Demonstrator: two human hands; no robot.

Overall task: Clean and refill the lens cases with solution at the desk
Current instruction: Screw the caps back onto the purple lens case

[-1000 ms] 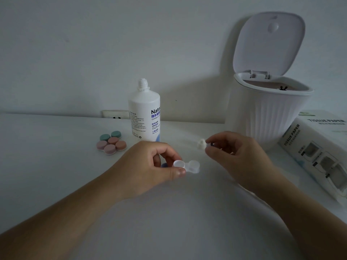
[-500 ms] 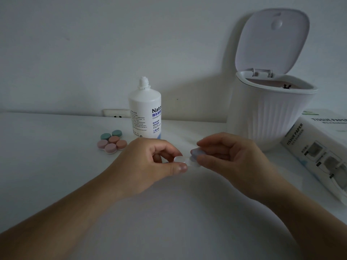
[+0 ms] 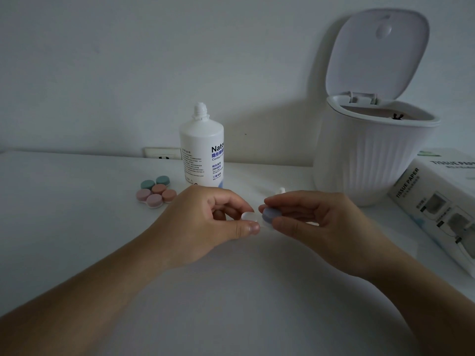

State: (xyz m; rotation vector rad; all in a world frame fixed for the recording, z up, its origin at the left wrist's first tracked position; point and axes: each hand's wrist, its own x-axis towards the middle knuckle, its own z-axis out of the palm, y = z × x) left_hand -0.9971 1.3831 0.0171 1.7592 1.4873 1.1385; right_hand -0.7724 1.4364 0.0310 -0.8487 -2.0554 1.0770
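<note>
A white tabletop [image 3: 77, 227] carries everything and runs under both hands. Behind the fingers of the right hand, well apart from them, stands a white ribbed bin [image 3: 365, 165] with its lid up. To the right of those fingers lies a tissue box [image 3: 437, 201] on its side. Behind the fingers of the left hand stands the solution bottle [image 3: 201, 150], upright and without a cap on its neck. To the left of the left fingers, near but apart, lies a cluster of lens cases [image 3: 155, 192] with green and pink caps, all closed.

The left hand [image 3: 203, 224] holds the clear lens case [image 3: 249, 217] between the tip of the thumb and the curled index finger, at its left cup, which is open. The right hand [image 3: 316, 222] pinches a blue cap [image 3: 270, 214] between thumb and index finger, and the cap sits at the right cup of the same case. I cannot tell if the cap is fully on. The case is just between the two sets of fingers, low over the tabletop. A small white cap [image 3: 281, 190] shows just behind the right fingers.
</note>
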